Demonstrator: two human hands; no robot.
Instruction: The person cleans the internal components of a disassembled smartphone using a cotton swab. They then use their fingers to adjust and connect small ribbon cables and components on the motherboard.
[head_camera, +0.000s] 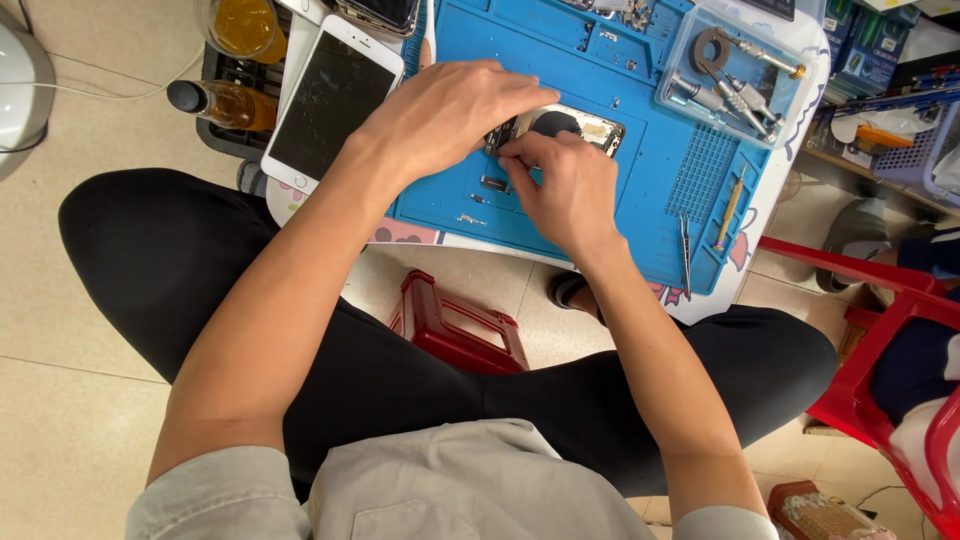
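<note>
While both hands work over the blue mat (620, 200), an opened phone body (575, 128) lies near its middle, long axis running roughly left to right across the view, tilted slightly down toward the right. Left hand (455, 105) rests palm-down on the body's left end, fingers curled over it, pressing it flat. Right hand (565, 185) sits just below, fingertips pinched at the body's lower edge; whether they hold a part, I cannot tell. White phone (335, 100) lies face-up left of the mat. Tweezers (686, 250) and clear tool tray (735, 75) lie right.
</note>
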